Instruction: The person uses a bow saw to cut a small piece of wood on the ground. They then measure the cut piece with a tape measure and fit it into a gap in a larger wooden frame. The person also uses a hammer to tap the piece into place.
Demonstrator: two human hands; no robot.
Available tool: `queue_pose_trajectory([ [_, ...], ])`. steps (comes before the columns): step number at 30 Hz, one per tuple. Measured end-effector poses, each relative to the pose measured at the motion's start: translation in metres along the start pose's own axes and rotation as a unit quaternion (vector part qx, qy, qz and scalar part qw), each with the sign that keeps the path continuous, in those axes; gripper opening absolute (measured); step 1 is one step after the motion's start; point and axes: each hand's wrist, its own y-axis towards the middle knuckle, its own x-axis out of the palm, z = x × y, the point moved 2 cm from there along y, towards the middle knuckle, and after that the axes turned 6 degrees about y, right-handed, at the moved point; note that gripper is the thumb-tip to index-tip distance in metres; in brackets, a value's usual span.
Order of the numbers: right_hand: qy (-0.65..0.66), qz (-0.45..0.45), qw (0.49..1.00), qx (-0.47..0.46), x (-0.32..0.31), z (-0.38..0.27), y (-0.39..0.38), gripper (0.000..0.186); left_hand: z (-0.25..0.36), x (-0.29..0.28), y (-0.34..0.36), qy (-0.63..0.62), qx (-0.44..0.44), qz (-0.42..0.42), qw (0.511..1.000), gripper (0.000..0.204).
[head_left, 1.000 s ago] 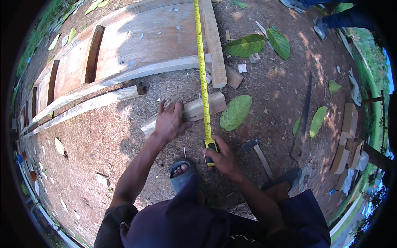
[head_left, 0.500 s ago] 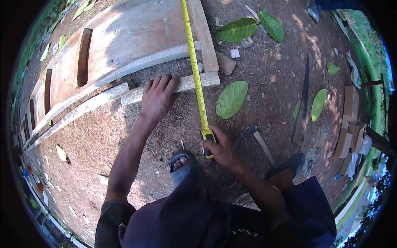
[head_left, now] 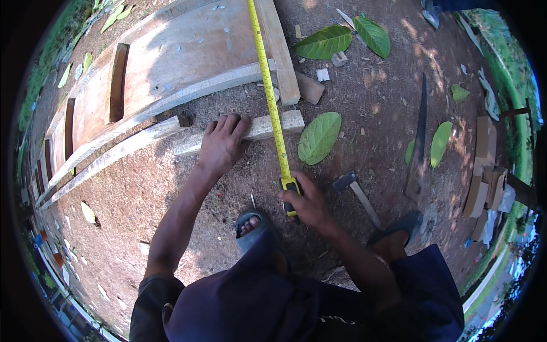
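My left hand (head_left: 221, 145) lies flat on a short pale wooden batten (head_left: 268, 126) on the dirt ground, fingers spread over its left half. My right hand (head_left: 306, 200) grips the yellow and black case of a tape measure (head_left: 290, 189). Its yellow blade (head_left: 266, 80) runs straight away from me, across the batten and over a large curved wooden frame (head_left: 171, 68) lying on the ground. The blade's far end leaves the picture at the top.
A hammer (head_left: 359, 194) lies on the dirt just right of my right hand, and a hand saw (head_left: 419, 142) further right. Big green leaves (head_left: 319, 137) lie around. Stacked wood offcuts (head_left: 484, 171) sit at the right edge. My sandalled foot (head_left: 250, 225) is between my arms.
My left hand slid forward with the batten toward the frame and now rests flat on it. The tape stays stretched, with my right hand holding its case in about the same place.
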Motion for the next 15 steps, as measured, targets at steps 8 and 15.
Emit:
queue_pose_trajectory([
  [8,-0.021,0.013,0.998,-0.054,-0.005,0.010,0.008,0.061,0.024,0.008,-0.050,-0.062,-0.047,-0.091,0.993,0.069],
  [15,0.027,0.031,0.992,-0.115,-0.005,0.026,0.007,0.093,0.053,-0.015,-0.051,-0.193,-0.123,0.017,0.973,0.068],
])
